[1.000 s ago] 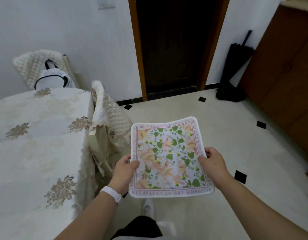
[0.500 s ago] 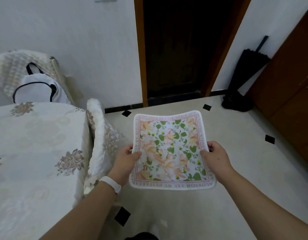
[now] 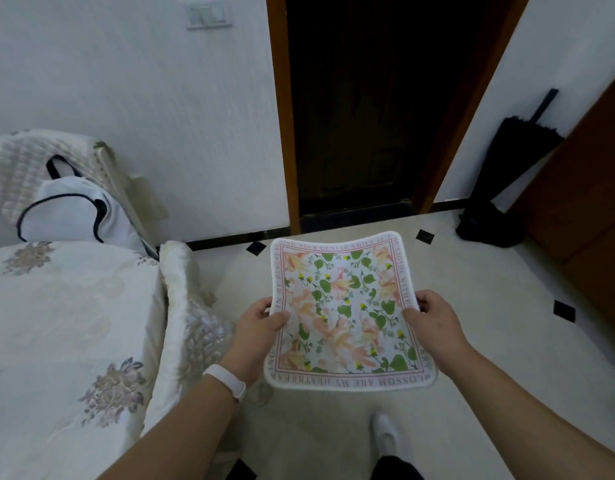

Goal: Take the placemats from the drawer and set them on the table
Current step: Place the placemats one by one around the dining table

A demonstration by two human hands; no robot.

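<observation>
**Two hands holding one floral placemat beside the table**

One placemat [image 3: 347,313], white-edged with a printed flower-and-leaf pattern and a border of lettering, is held roughly level above the pale floor [image 3: 507,323]. The left hand [image 3: 254,337], with a white wristband [image 3: 226,379], pinches the mat's left edge, thumb on top. The right hand [image 3: 434,327] pinches the right edge in the same manner. The far edge sags slightly in the middle. The table [image 3: 57,323], under a cream embroidered cloth, stands to the left, apart from the mat, with a covered chair [image 3: 192,327] between them. A white bag [image 3: 74,216] sits behind the table; a black umbrella [image 3: 507,174] leans by the dark doorway [image 3: 361,116].
</observation>
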